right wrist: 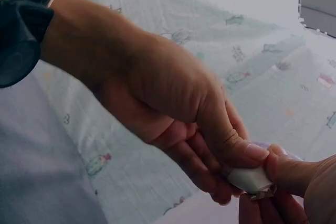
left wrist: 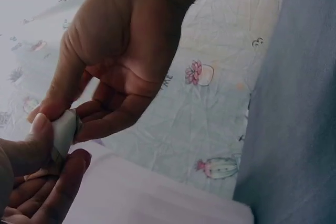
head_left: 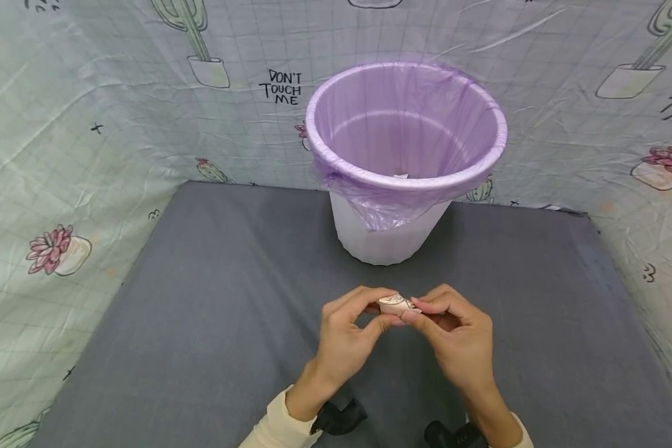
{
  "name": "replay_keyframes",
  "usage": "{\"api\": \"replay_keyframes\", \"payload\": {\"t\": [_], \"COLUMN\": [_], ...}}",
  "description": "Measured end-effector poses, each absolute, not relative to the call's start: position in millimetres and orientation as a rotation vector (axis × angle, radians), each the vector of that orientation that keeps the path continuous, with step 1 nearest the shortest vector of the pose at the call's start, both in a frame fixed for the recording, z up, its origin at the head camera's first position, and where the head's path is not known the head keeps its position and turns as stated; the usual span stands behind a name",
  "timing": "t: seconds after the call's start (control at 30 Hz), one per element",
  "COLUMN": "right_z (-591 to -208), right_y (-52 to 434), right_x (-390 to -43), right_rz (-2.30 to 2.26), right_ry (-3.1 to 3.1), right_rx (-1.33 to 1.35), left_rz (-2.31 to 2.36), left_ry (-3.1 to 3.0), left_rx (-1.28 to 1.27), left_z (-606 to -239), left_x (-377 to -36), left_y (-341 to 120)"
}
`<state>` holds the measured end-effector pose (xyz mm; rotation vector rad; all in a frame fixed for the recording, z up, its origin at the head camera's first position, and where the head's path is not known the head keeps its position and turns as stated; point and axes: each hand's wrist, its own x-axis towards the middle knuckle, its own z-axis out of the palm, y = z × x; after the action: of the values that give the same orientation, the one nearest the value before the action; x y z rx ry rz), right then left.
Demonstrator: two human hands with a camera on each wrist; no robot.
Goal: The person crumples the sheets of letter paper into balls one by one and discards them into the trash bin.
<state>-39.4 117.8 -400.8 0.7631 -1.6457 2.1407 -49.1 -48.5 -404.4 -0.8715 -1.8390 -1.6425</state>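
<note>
Between my two hands is a small white folded piece (head_left: 394,305), paper-like, with dark lines on it. The left hand (head_left: 344,339) pinches its left end between thumb and fingers. At the other end, the right hand (head_left: 465,342) pinches it the same way, and the two thumbs nearly meet. Up close, the white piece (left wrist: 64,129) looks compact, its edge partly covered by fingers. In the right wrist view the white piece (right wrist: 249,179) shows a brownish, creased end. Both hands are held over the grey surface, in front of the bin.
A white bin (head_left: 389,239) with a purple plastic liner (head_left: 381,180) stands at the back of the grey cloth surface (head_left: 229,298). A small white scrap (head_left: 401,175) shows inside it. Cactus-printed fabric (head_left: 117,155) hangs behind and at both sides.
</note>
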Motion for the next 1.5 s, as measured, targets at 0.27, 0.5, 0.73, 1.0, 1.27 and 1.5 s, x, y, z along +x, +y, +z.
{"api": "replay_keyframes", "payload": {"t": [0.27,0.5,0.73,1.0,1.27,1.5], "right_z": [-402,-401,-399,-383,-371,-371], "right_y": [123,125,120,108,101,103], "right_x": [-41,-40,-42,-41,-39,-41], "right_rz": [2.049,1.983,1.949,1.811,1.760,1.863], "right_ry": [-1.751,-1.751,-1.629,-1.453,-1.362,-1.319], "right_rx": [0.873,0.925,1.061,1.222,1.261,1.288], "left_rz": [-1.317,-1.538,-1.838,-1.710,-1.699,-1.760], "left_ry": [-1.830,-1.735,-1.601,-1.492,-1.408,-1.426], "left_rx": [-0.958,-1.040,-1.058,-1.175,-1.233,-1.205], "left_z": [-402,-400,-386,-381,-383,-381], "left_x": [-51,-54,-48,-46,-47,-44], "left_y": [-52,-53,-53,-52,-55,-50]}}
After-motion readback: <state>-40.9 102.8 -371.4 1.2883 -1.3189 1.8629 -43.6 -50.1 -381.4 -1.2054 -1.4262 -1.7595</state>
